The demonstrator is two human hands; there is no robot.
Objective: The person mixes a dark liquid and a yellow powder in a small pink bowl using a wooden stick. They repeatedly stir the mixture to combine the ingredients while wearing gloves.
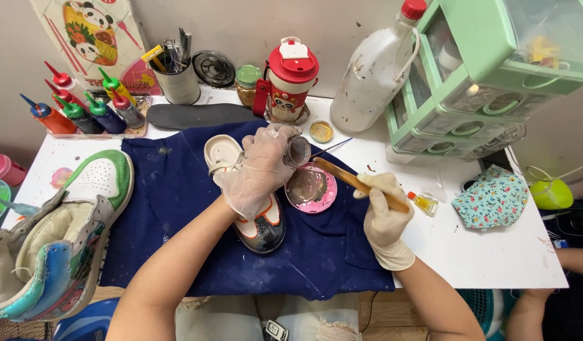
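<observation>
Gloved left hand [256, 169] gripping small jar [297, 150], tipped over pink dish [311, 188]; right hand [385, 211] closed around wooden brush [361, 184]; blue cloth [177, 208] beneath.

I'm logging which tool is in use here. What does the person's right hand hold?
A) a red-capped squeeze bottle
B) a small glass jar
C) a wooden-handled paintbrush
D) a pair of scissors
C: the gloved right hand grips a wooden-handled paintbrush whose tip points toward the pink dish, while the small jar is in the left hand.
</observation>
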